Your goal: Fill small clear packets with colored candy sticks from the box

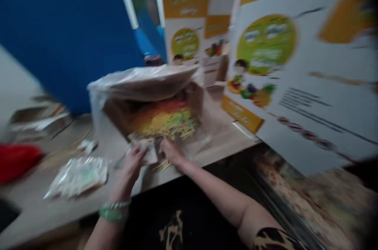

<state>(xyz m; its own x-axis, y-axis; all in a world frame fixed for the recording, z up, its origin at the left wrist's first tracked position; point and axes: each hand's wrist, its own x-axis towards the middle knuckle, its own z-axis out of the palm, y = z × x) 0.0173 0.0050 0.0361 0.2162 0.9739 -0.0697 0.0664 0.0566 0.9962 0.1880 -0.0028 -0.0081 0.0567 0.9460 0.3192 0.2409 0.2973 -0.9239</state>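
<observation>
A cardboard box [193, 98] lined with clear plastic lies with its open side toward me. Inside it is a heap of thin sticks [165, 118] in bands of red, orange, yellow and green. At the front of the opening, my left hand [136, 160] is closed on a small whitish packet [151, 152]. Close beside the packet, my right hand [171, 151] has its fingers curled in, and blur hides what they hold, if anything. A few loose yellow sticks [163, 166] lie on the table below it.
A clear bag of packets [79, 177] lies left on the table [53, 210], with a red item [19, 161] farther left. A shallow open carton [38, 120] sits behind. Tall printed boxes [265, 84] stand at right, and a blue panel [71, 41] rises at the back.
</observation>
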